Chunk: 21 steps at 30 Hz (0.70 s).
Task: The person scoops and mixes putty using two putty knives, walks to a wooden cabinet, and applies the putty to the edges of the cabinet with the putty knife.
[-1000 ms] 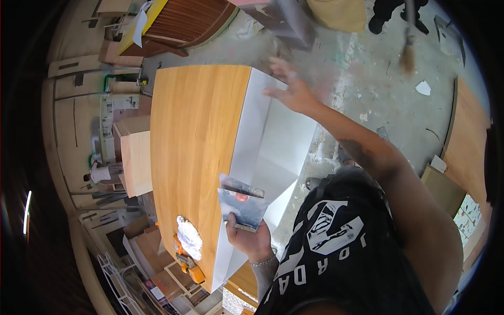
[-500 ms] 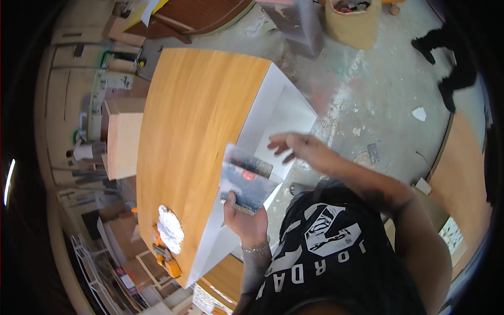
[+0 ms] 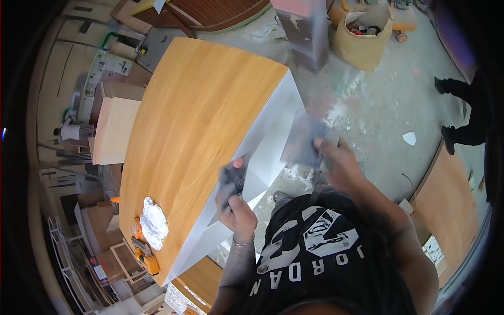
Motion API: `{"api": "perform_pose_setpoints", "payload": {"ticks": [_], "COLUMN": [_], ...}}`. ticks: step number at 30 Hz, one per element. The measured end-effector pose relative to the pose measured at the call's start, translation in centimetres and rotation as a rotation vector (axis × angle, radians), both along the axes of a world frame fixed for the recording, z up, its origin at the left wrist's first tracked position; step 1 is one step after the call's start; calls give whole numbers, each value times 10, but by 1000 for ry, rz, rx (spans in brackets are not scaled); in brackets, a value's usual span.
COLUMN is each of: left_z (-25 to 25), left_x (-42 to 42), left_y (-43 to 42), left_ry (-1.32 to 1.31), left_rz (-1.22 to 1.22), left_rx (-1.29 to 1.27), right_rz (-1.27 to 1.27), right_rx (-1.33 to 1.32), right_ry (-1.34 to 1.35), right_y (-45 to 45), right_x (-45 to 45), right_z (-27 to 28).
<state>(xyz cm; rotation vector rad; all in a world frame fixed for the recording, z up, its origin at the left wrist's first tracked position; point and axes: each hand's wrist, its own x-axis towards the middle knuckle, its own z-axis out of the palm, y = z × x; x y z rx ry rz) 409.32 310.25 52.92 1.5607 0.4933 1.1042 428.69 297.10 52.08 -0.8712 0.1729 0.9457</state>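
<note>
Your left hand pinches the dark scraper; your right hand grips the blurred gray scraper, both near the cabinet. You seem to be readying them; the next move calls for steady edges.

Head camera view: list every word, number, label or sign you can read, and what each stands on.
"JORDAN": on the black shirt, upside down.
"23", apparently: same shirt, large patterned digits.
Sheets on the far wall: too small to read.
Label on the cardboard box: too small to read.
</note>
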Motion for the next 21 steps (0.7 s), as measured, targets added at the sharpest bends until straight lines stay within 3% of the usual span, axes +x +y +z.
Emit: {"api": "perform_pose_setpoints", "payload": {"ticks": [1, 3, 4, 5, 8, 9, 11, 13, 14, 15, 17, 19, 21], "left_z": [5, 18, 14, 20, 38, 56, 58, 34, 30, 29, 27, 20, 20], "left_x": [0, 6, 13, 15, 10, 5, -2, -12, -24, -18, -9, -14, -7], "left_y": [3, 7, 14, 15, 25, 35, 39, 39, 27, 21, 8, 6, 5], "left_ry": [-6, 222, 104, 176, 221, 338, 453, 561, 621, 622, -1, 23, -62], "left_rz": [5, -166, -271, -327, -318, -425, -518, -558, -441, -448, -189, -323, -354], "left_rx": [-1, 526, 670, 785, 815, 846, 868, 499, 153, 164, -1127, -1081, -1333], "right_rz": [120, 307, 392, 391, 460, 463, 313, 316, 283, 217, 229, 285, 394], "right_rx": [-10, 43, 38, 37, 392, 391, 572, 668, 417, 125, 261, 334, 309], "right_ry": [77, 350, 387, 381, 453, 450, 399, 248, -384, -995, -1316, -1774, -1688], "right_y": [-4, -9, -10, -10, -7, -10, -16, -17, -20, -21, -15, -6, -3], "right_x": [-10, -24, -29, -28, -14, -8, 4, 7, 1, -2, -10, -17, -25], "right_z": [15, 20, 32, 32, 32, 32, 36, 53, 48, 46, 50, 43, 27]}}
